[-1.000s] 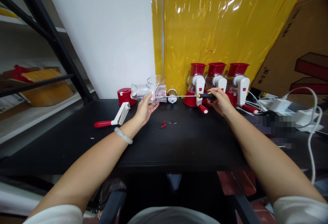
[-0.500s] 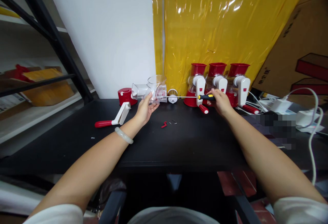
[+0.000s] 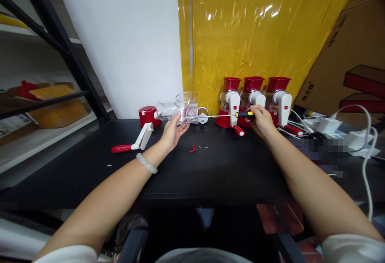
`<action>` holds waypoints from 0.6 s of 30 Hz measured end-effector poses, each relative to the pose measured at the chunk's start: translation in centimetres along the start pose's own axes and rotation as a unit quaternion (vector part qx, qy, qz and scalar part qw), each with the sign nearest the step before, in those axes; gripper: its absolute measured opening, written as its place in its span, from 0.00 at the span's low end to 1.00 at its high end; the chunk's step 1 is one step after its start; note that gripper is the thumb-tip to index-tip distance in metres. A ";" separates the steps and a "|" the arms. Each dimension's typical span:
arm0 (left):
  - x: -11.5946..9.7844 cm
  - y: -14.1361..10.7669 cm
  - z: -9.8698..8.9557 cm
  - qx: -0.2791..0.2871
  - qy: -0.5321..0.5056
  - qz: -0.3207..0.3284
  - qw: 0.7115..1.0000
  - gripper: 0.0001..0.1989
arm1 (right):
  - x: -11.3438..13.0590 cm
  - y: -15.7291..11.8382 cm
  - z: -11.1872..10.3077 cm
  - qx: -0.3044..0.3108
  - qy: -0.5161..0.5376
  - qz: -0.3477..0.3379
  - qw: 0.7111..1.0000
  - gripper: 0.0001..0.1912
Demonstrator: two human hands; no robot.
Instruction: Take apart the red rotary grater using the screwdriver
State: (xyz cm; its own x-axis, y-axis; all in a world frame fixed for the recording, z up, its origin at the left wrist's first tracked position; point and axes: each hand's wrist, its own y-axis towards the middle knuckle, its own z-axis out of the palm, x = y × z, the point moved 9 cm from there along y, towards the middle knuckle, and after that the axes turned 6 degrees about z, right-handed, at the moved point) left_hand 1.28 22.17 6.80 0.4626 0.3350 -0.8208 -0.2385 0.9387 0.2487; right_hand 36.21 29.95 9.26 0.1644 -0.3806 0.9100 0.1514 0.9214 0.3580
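My left hand [image 3: 173,131] grips a clear plastic housing [image 3: 185,103] from below, raised over the back of the table. Closed around the handle of a yellow-and-black screwdriver [image 3: 246,114] is my right hand [image 3: 261,122]. The long shaft points left, its tip at the housing's right end; the exact contact point is too small to tell. Behind the shaft sits a drum grater [image 3: 203,115]. A red base [image 3: 147,116] stands left of the housing, with a white crank with a red handle [image 3: 138,142] in front. A small red part [image 3: 192,149] and several tiny pins [image 3: 203,146] lie on the table.
Three assembled red-and-white graters [image 3: 254,98] stand at the back right of the black table [image 3: 210,174]. White cables and adapters [image 3: 327,124] lie at the right, near a large cardboard box [image 3: 337,62]. A shelf rack [image 3: 57,46] rises at the left.
The housing and my left hand have shifted slightly to the right. The screwdriver in my right hand has also moved a little right. The whole view has tilted slightly.
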 end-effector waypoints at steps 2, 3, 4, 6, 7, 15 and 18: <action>0.0 -0.1 0.0 -0.005 -0.003 -0.004 1.000 0.20 | -0.1 -0.1 -0.1 -0.006 0.009 0.009 1.000 0.16; 0.0 -0.1 0.0 -0.008 -0.004 -0.006 1.000 0.19 | -0.1 -0.1 -0.1 -0.009 0.015 0.013 1.000 0.15; 0.0 -0.1 0.0 -0.009 -0.006 -0.008 1.000 0.19 | -0.1 -0.1 -0.1 -0.011 0.020 0.017 1.000 0.15; 0.0 -0.1 0.0 -0.009 -0.008 -0.009 1.000 0.19 | -0.1 -0.2 -0.1 -0.013 0.024 0.019 0.999 0.15; 0.0 -0.1 0.1 -0.008 -0.009 -0.008 1.000 0.19 | -0.1 -0.2 -0.1 -0.012 0.024 0.018 0.999 0.15; 0.0 -0.2 0.2 0.001 -0.010 -0.003 1.000 0.20 | 0.2 -0.1 0.0 -0.005 0.019 -0.003 1.000 0.16; 0.0 -0.2 0.2 -0.006 -0.021 -0.005 1.000 0.20 | 0.1 0.0 -0.2 -0.011 0.033 0.004 0.999 0.16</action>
State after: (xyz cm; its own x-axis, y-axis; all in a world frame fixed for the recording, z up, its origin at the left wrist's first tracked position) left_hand 1.48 22.04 6.83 0.4998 0.3281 -0.8016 -0.2432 0.9414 0.2337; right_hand 36.41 29.89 9.30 0.2293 -0.3788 0.8966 0.1707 0.9225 0.3461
